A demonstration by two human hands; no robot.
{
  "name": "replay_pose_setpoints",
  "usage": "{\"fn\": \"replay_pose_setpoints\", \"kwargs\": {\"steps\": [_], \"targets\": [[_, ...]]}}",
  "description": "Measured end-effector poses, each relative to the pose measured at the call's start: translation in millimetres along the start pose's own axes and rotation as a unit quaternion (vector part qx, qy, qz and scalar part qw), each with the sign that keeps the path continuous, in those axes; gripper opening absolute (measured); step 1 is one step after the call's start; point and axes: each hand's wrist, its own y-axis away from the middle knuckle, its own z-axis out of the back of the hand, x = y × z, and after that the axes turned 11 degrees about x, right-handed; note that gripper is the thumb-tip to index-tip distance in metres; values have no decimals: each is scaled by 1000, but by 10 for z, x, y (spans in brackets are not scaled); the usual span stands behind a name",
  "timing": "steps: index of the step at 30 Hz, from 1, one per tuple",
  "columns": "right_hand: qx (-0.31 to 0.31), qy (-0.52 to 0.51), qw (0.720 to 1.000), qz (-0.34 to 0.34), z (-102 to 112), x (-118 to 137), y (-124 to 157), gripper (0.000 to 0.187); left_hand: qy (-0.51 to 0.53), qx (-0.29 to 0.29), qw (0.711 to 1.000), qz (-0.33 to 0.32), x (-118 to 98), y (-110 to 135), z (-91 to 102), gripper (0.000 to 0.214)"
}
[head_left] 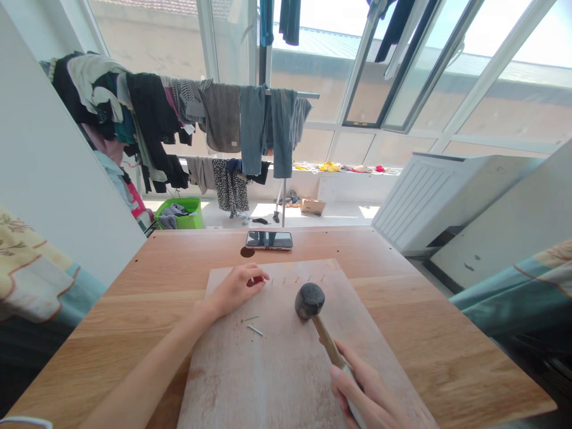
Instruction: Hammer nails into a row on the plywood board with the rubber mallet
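Note:
My right hand (364, 387) grips the handle of a rubber mallet (310, 301), whose black head hangs over or rests on the wooden board (268, 381); I cannot tell which. At the far left part of the board, my left hand (241, 286) pinches a nail (264, 279) between thumb and fingertips, the fingers hiding part of it. To the right of that hand, several thin nails stand upright in a row, one of them a nail (297, 279) near the middle. Two loose nails lie flat nearer me, a bolder silver nail (255, 330) and a second nail (250, 319).
Beyond the board, a phone (269, 240) lies on the wooden table (447, 322) beside a round dark hole (247, 252). Behind the table stand a clothes rack with hanging trousers (283, 131) and a green basket (190, 217). A white ridged panel (415, 190) leans at the right.

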Motion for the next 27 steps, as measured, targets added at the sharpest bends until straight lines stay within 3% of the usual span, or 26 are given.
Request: {"fn": "replay_pose_setpoints", "kwargs": {"steps": [9,17,27], "targets": [[171,-31,980,100,-223,620,-237,52,68,-48,996,32,38,35,-47,19],[203,-43,970,129,-493,788,-434,39,101,-59,993,24,34,24,-57,17],[208,-52,968,133,-582,774,-429,39,103,-62,993,18,30,25,-55,11]]}}
